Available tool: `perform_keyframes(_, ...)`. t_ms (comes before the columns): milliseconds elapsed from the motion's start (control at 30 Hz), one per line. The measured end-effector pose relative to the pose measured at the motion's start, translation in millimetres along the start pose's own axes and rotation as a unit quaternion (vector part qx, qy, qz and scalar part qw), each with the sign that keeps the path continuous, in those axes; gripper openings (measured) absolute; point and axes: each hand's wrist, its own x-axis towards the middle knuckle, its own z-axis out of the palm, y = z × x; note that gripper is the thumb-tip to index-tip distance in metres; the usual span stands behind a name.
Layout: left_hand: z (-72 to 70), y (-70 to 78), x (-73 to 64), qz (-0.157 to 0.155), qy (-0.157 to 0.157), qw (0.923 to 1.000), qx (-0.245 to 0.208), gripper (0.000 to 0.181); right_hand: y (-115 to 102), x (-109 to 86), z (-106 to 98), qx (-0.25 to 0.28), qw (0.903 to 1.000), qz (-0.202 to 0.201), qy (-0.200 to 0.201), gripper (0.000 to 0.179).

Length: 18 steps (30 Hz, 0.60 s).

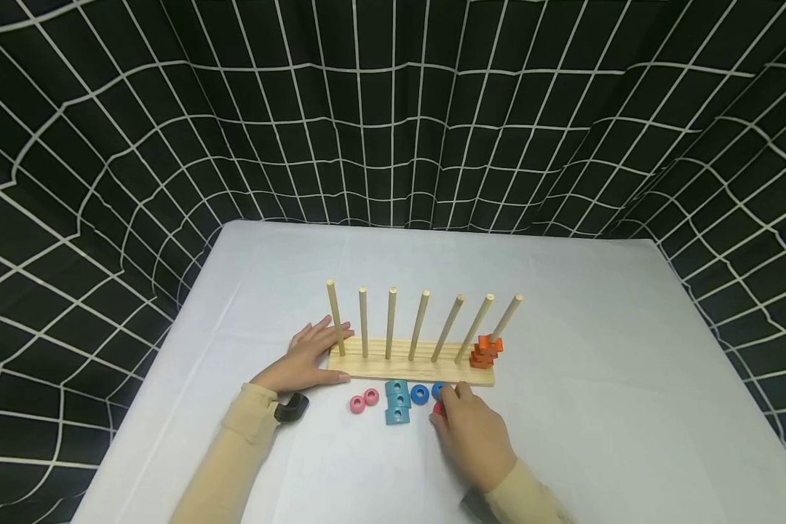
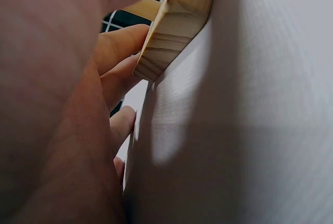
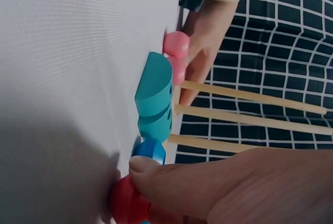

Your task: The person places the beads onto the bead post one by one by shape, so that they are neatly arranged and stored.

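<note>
A wooden peg board (image 1: 376,369) with several upright pegs lies across the table. My left hand (image 1: 308,361) holds its left end, thumb along the front edge and fingers at the back. In the left wrist view, fingers (image 2: 122,52) touch the board's end (image 2: 169,41). My right hand (image 1: 474,437) is in front of the board and pinches a red bead (image 3: 126,200), largely covered by thumb and fingers. Beside it are blue rings (image 1: 420,394), one partly behind the fingers. Teal half-round blocks (image 1: 397,415) lie further left, then two pink beads (image 1: 356,404).
Orange-red pieces (image 1: 485,353) are stacked on the rightmost peg; the other pegs are bare. White cloth (image 1: 602,364) covers the table. Black curtains with a white grid (image 1: 393,109) surround its back and sides.
</note>
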Motion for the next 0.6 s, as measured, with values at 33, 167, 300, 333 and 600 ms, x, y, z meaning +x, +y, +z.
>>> perform_keyframes(33,0.0,0.0,-0.1,0.001,0.000,1.0000,0.000,0.081,-0.3,-0.5,-0.4,0.000,1.0000,0.005,-0.007,0.029)
perform_keyframes(167,-1.1,0.4,-0.2,-0.001,-0.002,1.0000,0.004,0.081,-1.8,-1.3,-2.9,0.009,0.9996,0.017,-0.021,0.026)
perform_keyframes(300,-2.6,1.5,0.6,0.001,0.000,1.0000,0.002,0.081,-1.9,0.1,-11.5,0.027,0.9995,0.013,-0.004,0.021)
perform_keyframes(333,-2.8,1.6,0.9,0.003,0.003,1.0000,0.000,0.081,-1.7,0.8,-15.8,0.035,0.9993,0.012,0.003,0.020)
perform_keyframes(600,-0.1,-1.1,-0.2,0.002,0.001,1.0000,-0.003,0.081,0.9,8.5,-71.6,0.128,0.9791,-0.044,0.152,0.031)
